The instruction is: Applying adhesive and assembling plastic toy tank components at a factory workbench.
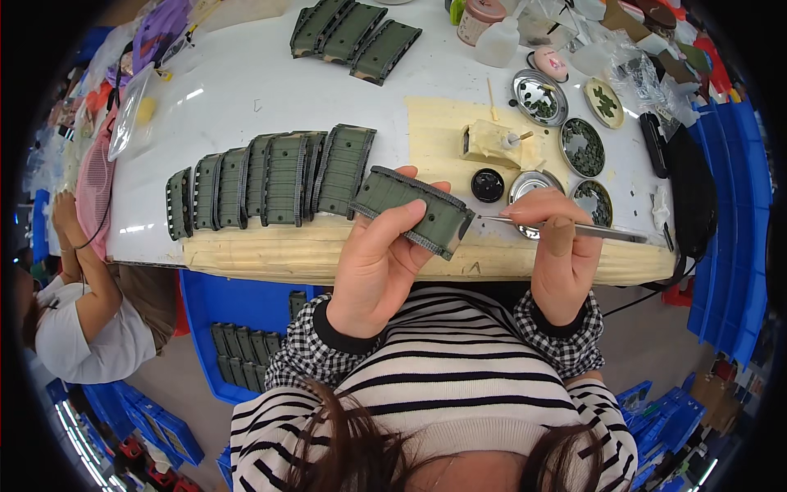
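Observation:
My left hand [370, 264] is closed around a green camouflage plastic part [406, 201] with toothed long edges, held tilted above the table's near edge. My right hand [564, 266], with a tan cover on one finger, grips metal tweezers [611, 233]. Their tips point left, close to the right end of the held part; whether they touch it or carry a tiny piece I cannot tell. Left of my hands stands a row of similar green parts [283, 176]. To the right, a round dish [584, 148] and several others hold small dark green pieces.
A small black pot [488, 185] sits near a tape-wrapped block [504, 143]. More green parts [357, 37] lie at the far side. Below the table, a blue bin [205, 303] holds similar parts. Another person [98, 328] sits at the left. Blue crates [730, 230] stand at the right.

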The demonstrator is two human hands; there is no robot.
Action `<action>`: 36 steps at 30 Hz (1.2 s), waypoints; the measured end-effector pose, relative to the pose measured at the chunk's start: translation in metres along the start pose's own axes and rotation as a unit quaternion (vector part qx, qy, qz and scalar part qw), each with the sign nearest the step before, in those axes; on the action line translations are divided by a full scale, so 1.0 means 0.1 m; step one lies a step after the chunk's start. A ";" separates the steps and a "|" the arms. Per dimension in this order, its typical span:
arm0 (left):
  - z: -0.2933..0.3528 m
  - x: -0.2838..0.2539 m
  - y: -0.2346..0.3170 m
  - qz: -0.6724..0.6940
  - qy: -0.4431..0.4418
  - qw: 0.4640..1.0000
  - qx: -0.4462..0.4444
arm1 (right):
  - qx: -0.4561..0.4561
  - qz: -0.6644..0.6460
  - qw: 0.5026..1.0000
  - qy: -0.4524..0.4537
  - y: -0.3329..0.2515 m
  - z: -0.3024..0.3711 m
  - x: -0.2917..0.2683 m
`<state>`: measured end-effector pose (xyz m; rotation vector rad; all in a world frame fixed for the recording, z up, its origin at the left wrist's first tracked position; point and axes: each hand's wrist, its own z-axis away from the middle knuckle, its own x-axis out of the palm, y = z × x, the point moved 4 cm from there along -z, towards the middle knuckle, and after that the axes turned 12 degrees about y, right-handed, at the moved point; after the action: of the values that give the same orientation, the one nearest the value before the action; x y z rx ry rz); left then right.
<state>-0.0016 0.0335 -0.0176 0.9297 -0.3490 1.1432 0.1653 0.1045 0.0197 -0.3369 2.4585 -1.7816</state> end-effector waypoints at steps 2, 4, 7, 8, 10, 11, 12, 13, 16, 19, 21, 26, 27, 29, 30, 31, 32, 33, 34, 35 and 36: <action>0.00 0.00 0.00 0.000 -0.004 1.000 -0.002 | -0.046 0.019 0.999 -0.008 -0.07 0.02 0.04; 0.00 0.01 -0.01 -0.001 -0.002 1.000 -0.002 | -0.067 0.043 0.996 -0.029 -0.08 0.01 0.05; 0.01 0.01 -0.01 0.000 -0.004 1.000 -0.004 | -0.078 0.058 0.994 -0.055 -0.11 0.00 0.06; 0.01 0.00 0.00 0.000 -0.005 1.000 -0.006 | -0.078 0.060 0.993 -0.062 -0.12 -0.01 0.07; 0.01 0.01 0.00 -0.003 -0.003 1.000 -0.007 | -0.069 0.064 0.993 -0.066 -0.13 0.00 0.07; 0.01 0.01 0.00 -0.004 -0.003 1.000 -0.007 | -0.065 0.066 0.993 -0.068 -0.13 0.01 0.07; 0.01 0.01 0.00 -0.003 -0.002 1.000 -0.006 | -0.064 0.068 0.993 -0.069 -0.13 0.01 0.07; 0.01 0.01 -0.01 -0.002 0.000 1.000 -0.005 | -0.064 0.069 0.993 -0.069 -0.13 0.01 0.07; 0.01 0.01 -0.01 -0.001 -0.002 1.000 -0.006 | -0.081 0.085 0.990 -0.078 -0.14 0.00 0.07; 0.01 0.01 -0.01 -0.002 -0.003 1.000 -0.007 | -0.091 0.095 0.988 -0.086 -0.15 -0.01 0.08; 0.01 0.00 0.00 -0.002 -0.003 1.000 -0.007 | -0.090 0.098 0.987 -0.089 -0.14 -0.01 0.08; 0.00 -0.01 -0.01 0.001 -0.007 1.000 -0.009 | -0.092 0.101 0.987 -0.086 -0.14 0.00 0.09; 0.00 -0.01 -0.01 0.004 -0.005 1.000 -0.008 | -0.095 0.106 0.986 -0.087 -0.15 0.00 0.09; 0.01 0.00 -0.02 0.008 0.000 1.000 -0.005 | -0.101 0.117 0.984 -0.088 -0.16 0.00 0.09; 0.00 0.01 -0.02 0.008 0.000 1.000 -0.004 | -0.108 0.124 0.982 -0.090 -0.17 0.00 0.10; 0.00 0.00 -0.02 0.008 -0.001 1.000 -0.003 | -0.114 0.131 0.981 -0.092 -0.18 -0.01 0.10; -0.01 0.01 -0.03 0.008 -0.001 1.000 -0.002 | -0.120 0.138 0.979 -0.094 -0.19 -0.01 0.10; 0.00 0.01 -0.03 0.007 0.001 1.000 0.001 | -0.119 0.140 0.978 -0.098 -0.19 -0.01 0.11; 0.01 0.02 -0.03 0.005 0.003 1.000 0.004 | -0.118 0.142 0.977 -0.102 -0.20 -0.01 0.11; 0.02 0.02 -0.03 0.004 0.005 1.000 0.007 | -0.117 0.145 0.977 -0.106 -0.21 0.00 0.11; 0.02 0.02 -0.03 0.005 0.001 1.000 0.008 | -0.119 0.150 0.976 -0.107 -0.22 0.00 0.11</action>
<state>0.0022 0.0329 -0.0169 0.9424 -0.3439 1.1577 0.1574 0.0958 0.0408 -0.1532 2.4163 -1.2688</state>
